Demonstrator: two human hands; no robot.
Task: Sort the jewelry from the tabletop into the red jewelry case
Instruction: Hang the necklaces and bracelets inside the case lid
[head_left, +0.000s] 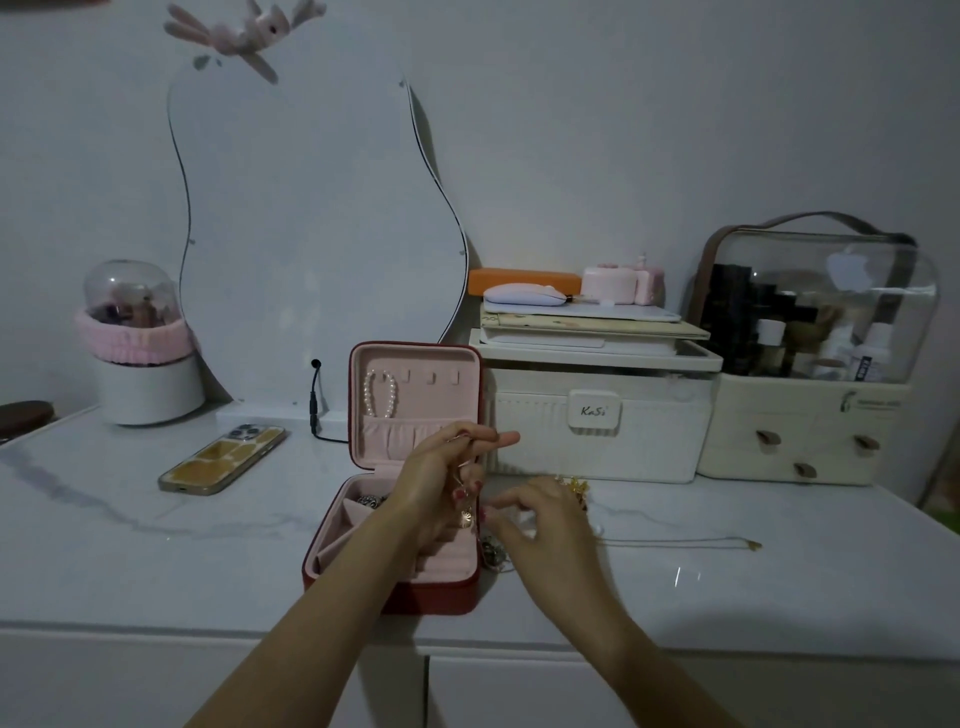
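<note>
The red jewelry case (363, 566) stands open on the white tabletop, pink inside, with a pearl bracelet (379, 393) hanging in its lid and a dark piece (371, 501) in a back compartment. My left hand (441, 478) is raised over the case and pinches a thin gold necklace whose round pendant (466, 518) dangles below the fingers. My right hand (545, 519) hovers just right of the case with curled fingers near the pendant; whether it holds anything I cannot tell. A gold chain (675, 544), a gold ornament (574, 487) and a dark tangled piece (493, 556) lie on the table.
A phone (223, 457) lies left of the case, with a cable (317, 410) behind it. A wavy mirror (311, 234), a domed holder (140, 343), a cream box (597, 426) and a cosmetics organiser (810, 374) line the back. The table's front edge runs below the case.
</note>
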